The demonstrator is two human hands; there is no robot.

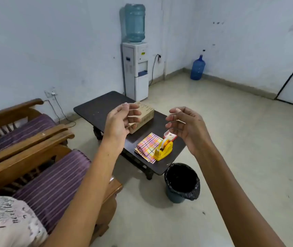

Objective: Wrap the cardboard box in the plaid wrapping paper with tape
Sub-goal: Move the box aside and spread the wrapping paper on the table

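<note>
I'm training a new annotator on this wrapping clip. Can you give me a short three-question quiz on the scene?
1. True or false: the box is already wrapped.
2. What colour is the tape dispenser?
3. How does the plaid paper lie? A) folded on the table B) round the box C) spread out flat
Key: 1 false; 2 yellow; 3 A.

Box point(146, 113) behind paper point(146, 146) (dispenser point(163, 149) at rt)
</note>
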